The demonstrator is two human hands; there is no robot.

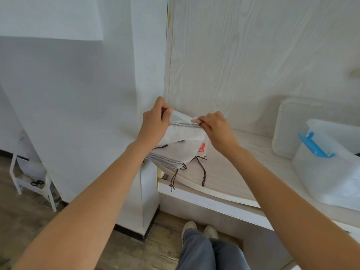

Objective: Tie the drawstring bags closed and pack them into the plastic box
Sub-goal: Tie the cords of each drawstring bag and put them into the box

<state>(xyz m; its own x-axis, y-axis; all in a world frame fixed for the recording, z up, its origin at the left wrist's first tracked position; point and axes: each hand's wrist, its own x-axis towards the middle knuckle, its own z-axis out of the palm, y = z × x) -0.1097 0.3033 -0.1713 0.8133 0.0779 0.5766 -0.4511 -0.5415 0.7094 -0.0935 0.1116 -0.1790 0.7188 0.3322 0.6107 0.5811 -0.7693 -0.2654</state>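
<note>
A stack of several flat white drawstring bags (175, 152) with dark brown cords lies at the left end of the pale wooden table (224, 172). My left hand (154, 121) pinches the left corner of the top bag (183, 132) and its cord. At the bag's right corner my right hand (216, 126) pinches the hem and cord. The top bag is lifted off the stack between both hands. Loose cords (202, 170) trail over the table's front. The clear plastic box (329, 162) with a blue latch stands at the right.
The box's white lid (292, 125) leans against the wood-grain wall behind the box. A small red clip (202, 148) lies by the stack. A white rack (31, 180) with black scissors stands on the floor at the left. My legs and shoes are below the table edge.
</note>
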